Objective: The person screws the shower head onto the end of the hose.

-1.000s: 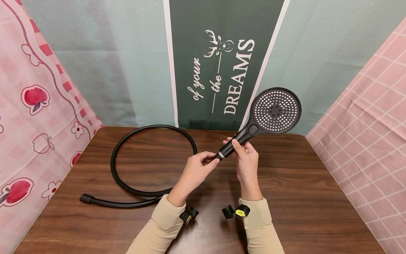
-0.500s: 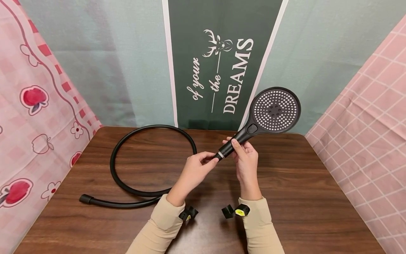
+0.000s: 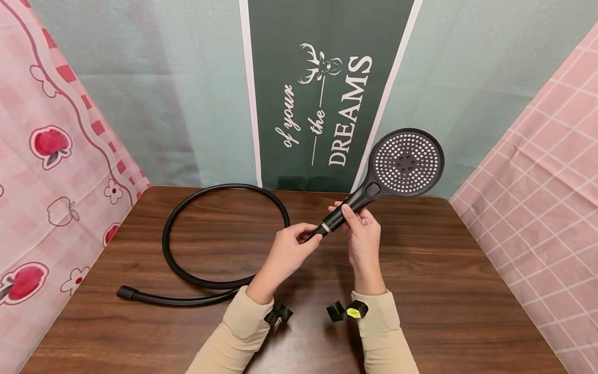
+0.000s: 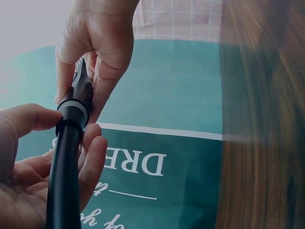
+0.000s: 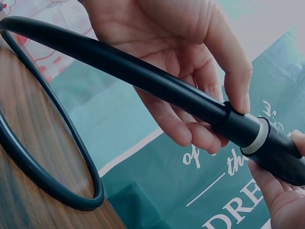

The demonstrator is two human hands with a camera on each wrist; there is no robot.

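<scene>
In my right hand (image 3: 364,244) I hold a black shower head (image 3: 405,163) by its handle, thumb on top, its round face of pale nozzles tilted up to the right. My left hand (image 3: 290,249) pinches the collar at the end of a black shower hose (image 5: 157,76) between thumb and fingers. That collar (image 5: 238,128) meets the handle's lower end, and a pale ring (image 5: 259,137) shows between the two. Both are held above the table. In the left wrist view the hose (image 4: 64,176) runs down past the left palm.
The rest of the hose loops on the left of the wooden table (image 3: 444,291), its free end fitting (image 3: 127,293) near the left edge. A green cloth with white lettering (image 3: 327,93) hangs behind. Pink cloths (image 3: 542,171) hang at both sides.
</scene>
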